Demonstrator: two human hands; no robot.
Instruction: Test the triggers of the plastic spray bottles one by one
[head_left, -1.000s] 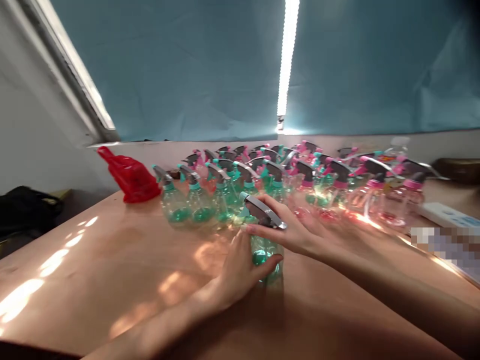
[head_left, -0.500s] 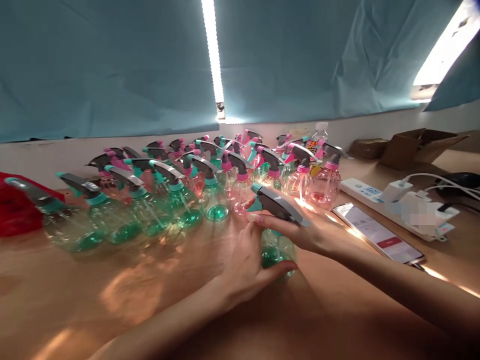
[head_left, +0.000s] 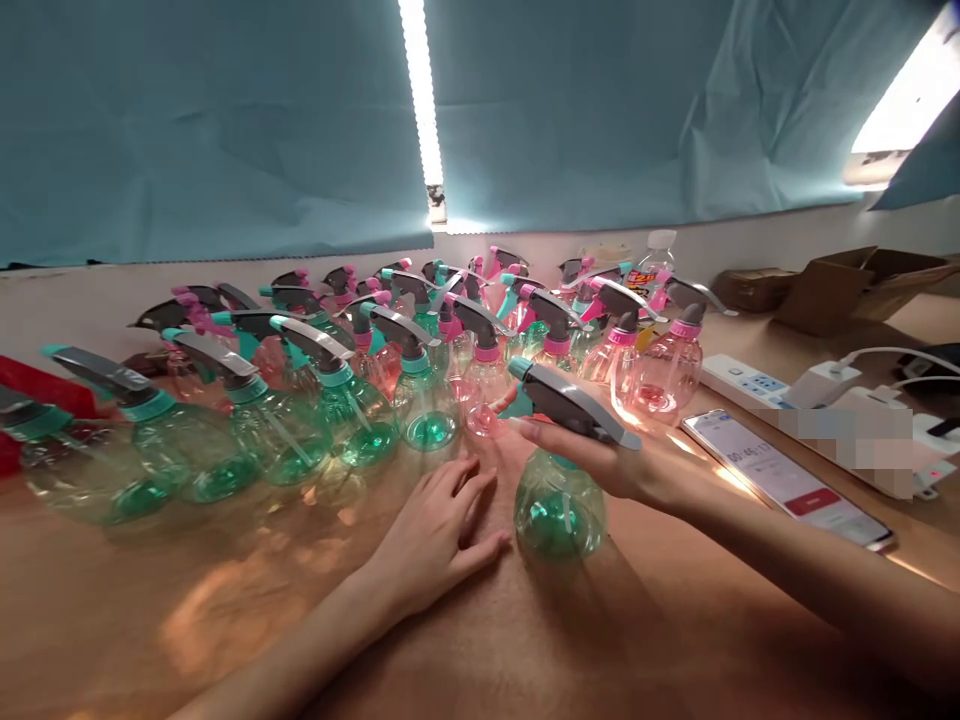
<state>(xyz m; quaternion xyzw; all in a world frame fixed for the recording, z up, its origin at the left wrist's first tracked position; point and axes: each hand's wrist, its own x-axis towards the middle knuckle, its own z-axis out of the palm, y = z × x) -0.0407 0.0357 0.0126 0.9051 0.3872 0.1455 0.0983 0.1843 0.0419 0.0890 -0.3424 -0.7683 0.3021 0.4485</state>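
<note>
Green spray btl (head_left: 561, 512), round see-thru plastic, R hand (head_left: 616, 470) at neck

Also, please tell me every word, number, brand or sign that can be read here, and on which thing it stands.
Phone: "00:46:1", last digit unclear.
Phone, red button and other small text: too small to read.
Clear bottle at the back: label too blurred to read.
Power strip: any markings too small or blurred to read.
Green spray bottle in the right hand: no text seen.

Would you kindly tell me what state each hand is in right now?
Left hand: open, holding nothing.
Right hand: closed on the nearest green spray bottle, near its top.
</note>
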